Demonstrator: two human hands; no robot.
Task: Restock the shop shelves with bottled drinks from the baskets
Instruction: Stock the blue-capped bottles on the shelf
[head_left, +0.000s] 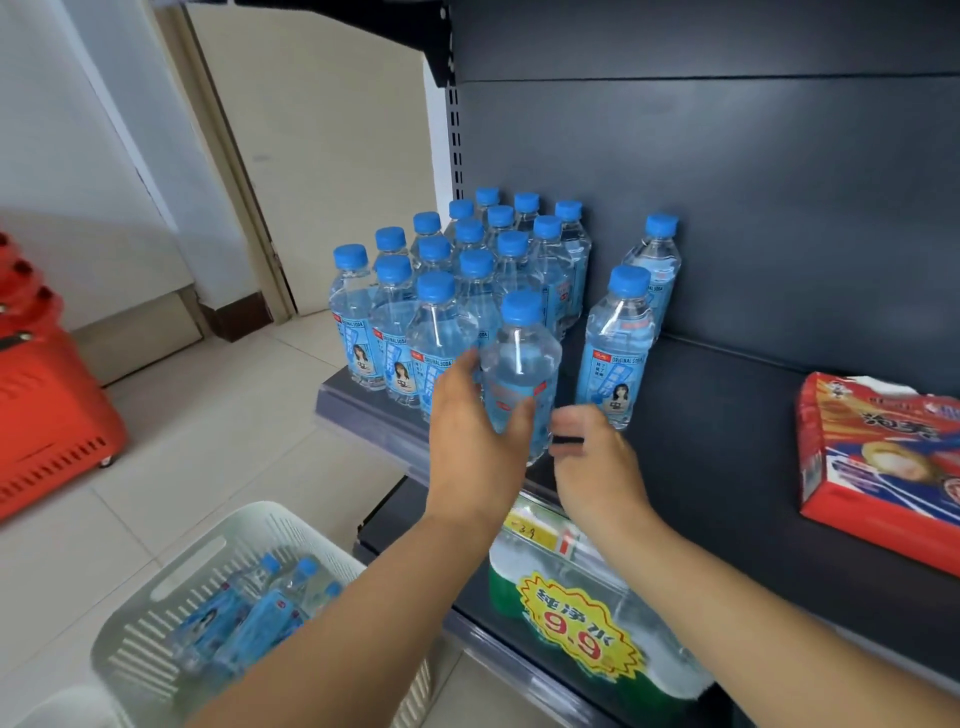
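Blue-capped bottle (523, 364) upright, left grip (478, 447) wrapped round it; right grip (592, 460) beside, blurred, closure unclear.

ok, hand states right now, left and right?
Left hand: grips the front bottle.
Right hand: blurred, close beside that bottle; cannot tell whether open or closed.

Clear glossy plastic bottle (521, 364), matt dark metal shelf (727, 415), slatted plastic basket (208, 566)

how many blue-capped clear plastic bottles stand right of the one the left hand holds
2: front bottle near the dark shelf edge, rear bottle by the back panel. None seems hidden.
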